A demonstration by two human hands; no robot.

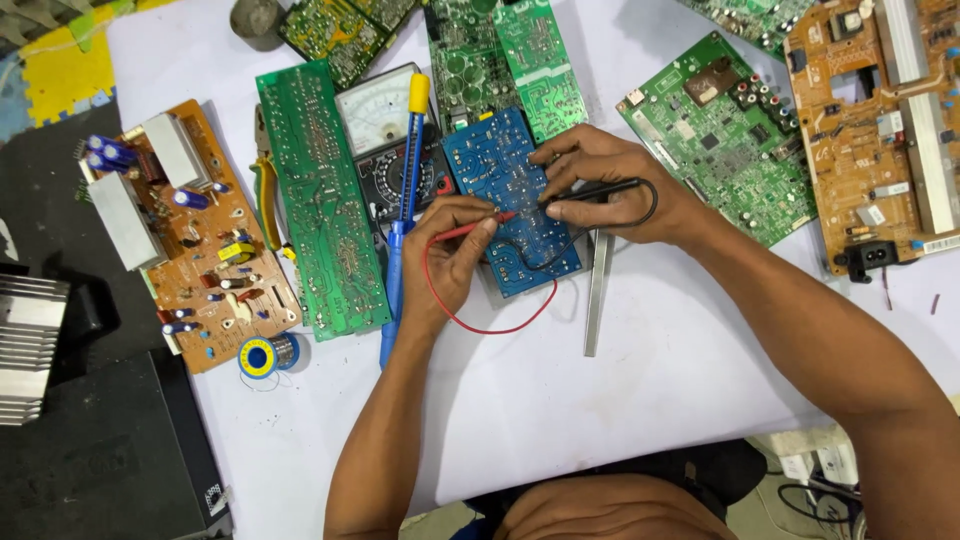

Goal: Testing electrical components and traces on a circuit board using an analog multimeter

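White table (640,400), probes on blue board (510,200)

Crowded top and left, open white sheet below the hands.

Bare table sheet (560,420) lay open below the blue circuit board (505,190), crossed only by a grey metal bar (597,295) and a loop of red lead (480,315). To the left, a blue-handled soldering iron (403,210), a long green board (320,200) and a solder spool (265,355) barred the way. Above, the analog meter (385,130) and more green boards (510,60) sat packed together. On the right, a green board (725,135) and an orange board (880,130) filled the upper corner.
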